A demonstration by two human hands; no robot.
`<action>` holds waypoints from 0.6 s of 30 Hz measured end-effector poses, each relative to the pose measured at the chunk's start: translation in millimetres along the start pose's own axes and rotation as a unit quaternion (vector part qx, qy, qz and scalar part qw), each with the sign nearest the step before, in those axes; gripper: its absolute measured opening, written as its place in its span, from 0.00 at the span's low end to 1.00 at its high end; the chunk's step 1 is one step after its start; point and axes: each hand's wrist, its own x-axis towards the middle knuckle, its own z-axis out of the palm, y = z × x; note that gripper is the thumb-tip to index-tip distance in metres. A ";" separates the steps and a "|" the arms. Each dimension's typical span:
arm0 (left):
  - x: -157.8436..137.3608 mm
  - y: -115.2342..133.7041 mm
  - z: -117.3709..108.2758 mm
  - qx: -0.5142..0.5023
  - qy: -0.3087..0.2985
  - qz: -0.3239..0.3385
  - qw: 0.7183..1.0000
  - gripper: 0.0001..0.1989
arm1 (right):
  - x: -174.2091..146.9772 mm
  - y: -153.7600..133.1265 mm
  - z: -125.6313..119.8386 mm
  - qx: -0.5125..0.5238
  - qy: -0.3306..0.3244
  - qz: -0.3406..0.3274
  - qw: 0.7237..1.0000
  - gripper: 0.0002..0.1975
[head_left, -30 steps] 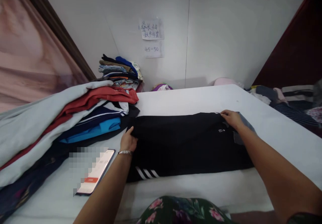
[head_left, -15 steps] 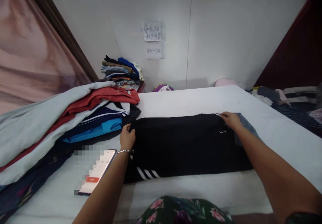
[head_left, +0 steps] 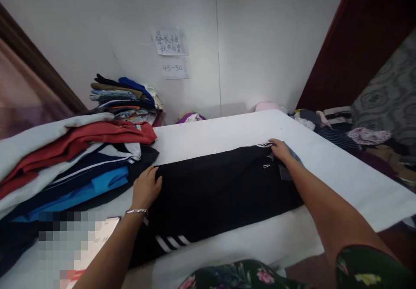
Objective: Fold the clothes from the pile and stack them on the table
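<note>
1. One black garment (head_left: 221,193) lies flat near the table's (head_left: 237,131) near edge.
2. Left hand (head_left: 146,187), palm down, fingers curled at its left end, grip unclear; right hand (head_left: 278,148), outstretched, pinches its far right corner.
3. One phone (head_left: 97,241), one clothes pile (head_left: 81,138) leftward; two notes (head_left: 171,42) beyond the far edge.

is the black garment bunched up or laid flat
Laid flat: the black garment makes a long, nearly straight-edged strip on the white table. Whether it is folded underneath, I cannot tell.
</note>
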 end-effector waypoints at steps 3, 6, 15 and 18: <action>12.4 1.4 10.7 -0.023 -0.015 0.059 0.998 0.18 | 6.5 6.6 -1.8 -0.020 -0.029 0.000 0.999 0.27; 24.8 1.5 23.2 -0.023 -0.051 0.093 0.994 0.18 | 11.8 5.6 -1.6 -0.044 -0.064 -0.002 0.997 0.24; 48.9 -11.1 37.2 0.045 -0.122 0.113 0.985 0.21 | 20.0 -6.4 -5.6 -0.136 -0.113 0.004 0.984 0.21; 56.1 -12.7 31.9 0.083 -0.123 0.124 0.981 0.22 | 19.9 -6.9 -12.7 -0.175 -0.113 0.006 0.978 0.21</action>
